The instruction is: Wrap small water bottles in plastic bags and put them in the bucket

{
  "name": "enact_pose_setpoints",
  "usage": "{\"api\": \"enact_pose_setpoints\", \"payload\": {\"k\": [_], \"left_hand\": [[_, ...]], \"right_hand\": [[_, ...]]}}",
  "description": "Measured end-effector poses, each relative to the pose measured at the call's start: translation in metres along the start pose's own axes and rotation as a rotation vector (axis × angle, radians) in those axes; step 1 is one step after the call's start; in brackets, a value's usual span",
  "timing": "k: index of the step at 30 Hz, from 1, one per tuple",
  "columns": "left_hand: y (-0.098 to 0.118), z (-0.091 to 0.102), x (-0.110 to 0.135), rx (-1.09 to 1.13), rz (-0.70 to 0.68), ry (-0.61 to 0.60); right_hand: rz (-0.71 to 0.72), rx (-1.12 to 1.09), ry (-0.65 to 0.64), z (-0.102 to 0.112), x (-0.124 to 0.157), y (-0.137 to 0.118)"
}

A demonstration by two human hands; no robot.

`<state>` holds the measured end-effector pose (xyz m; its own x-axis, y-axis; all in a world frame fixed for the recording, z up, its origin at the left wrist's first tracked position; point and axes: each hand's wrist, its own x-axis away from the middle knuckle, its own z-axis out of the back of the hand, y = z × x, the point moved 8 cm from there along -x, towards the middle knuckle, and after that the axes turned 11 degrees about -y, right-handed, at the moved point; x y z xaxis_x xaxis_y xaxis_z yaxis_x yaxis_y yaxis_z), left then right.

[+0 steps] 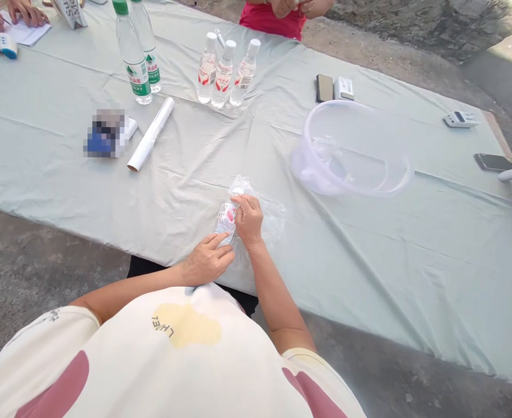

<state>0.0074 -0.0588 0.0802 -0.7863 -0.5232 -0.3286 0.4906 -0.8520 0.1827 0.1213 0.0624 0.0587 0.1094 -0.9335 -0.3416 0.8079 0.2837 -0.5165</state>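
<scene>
A small clear water bottle [226, 216] with a white and red label lies tilted on crumpled clear plastic film [274, 219], close to the table's near edge. Some film also covers the bottle around its white cap. My right hand [249, 222] is closed in a pinch at the cap end, with film at its fingertips. Stretched toward the bottle's base, the fingers of my left hand [209, 257] rest on its lower end without wrapping round it. The undersides of both hands are hidden.
Three small bottles [223, 75] and two green-labelled bottles [134, 75] stand farther back. A white film roll [151, 134] lies left, a translucent basin [312, 168] right. Phones [324, 88] and small devices [460, 119] lie beyond. Other people's hands [29, 11] show at the edges.
</scene>
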Motion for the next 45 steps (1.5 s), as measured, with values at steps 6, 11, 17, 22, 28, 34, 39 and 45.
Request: {"api": "enact_pose_setpoints", "payload": {"k": [6,11,17,22,28,34,39,45], "left_hand": [[0.024,-0.015,-0.02,0.023,-0.168,-0.119],[0.047,-0.042,-0.041,0.122,-0.319,-0.272],[0.062,-0.036,-0.052,0.402,-0.455,-0.306],[0.004,-0.005,-0.055,0.555,-0.042,-0.014],[-0.023,-0.015,-0.06,0.352,0.109,-0.056],[0.013,-0.034,-0.072,0.124,-0.057,-0.183],[0.042,-0.056,-0.089,-0.027,-0.172,-0.252],[0.068,-0.076,-0.105,-0.12,-0.243,-0.21]], "right_hand": [[-0.24,-0.187,0.011,0.02,0.016,0.024],[-0.484,-0.096,-0.036,0.03,0.035,0.042],[-0.603,-0.109,-0.075,0.04,0.057,0.063],[-0.661,-0.148,-0.088,0.047,0.079,0.077],[-0.651,-0.207,-0.011,0.059,0.084,0.087],[-0.509,-0.23,0.141,0.104,0.061,0.095],[-0.247,-0.179,-0.011,0.102,0.01,0.082],[-0.395,-0.12,-0.3,0.072,0.001,0.115]]}}
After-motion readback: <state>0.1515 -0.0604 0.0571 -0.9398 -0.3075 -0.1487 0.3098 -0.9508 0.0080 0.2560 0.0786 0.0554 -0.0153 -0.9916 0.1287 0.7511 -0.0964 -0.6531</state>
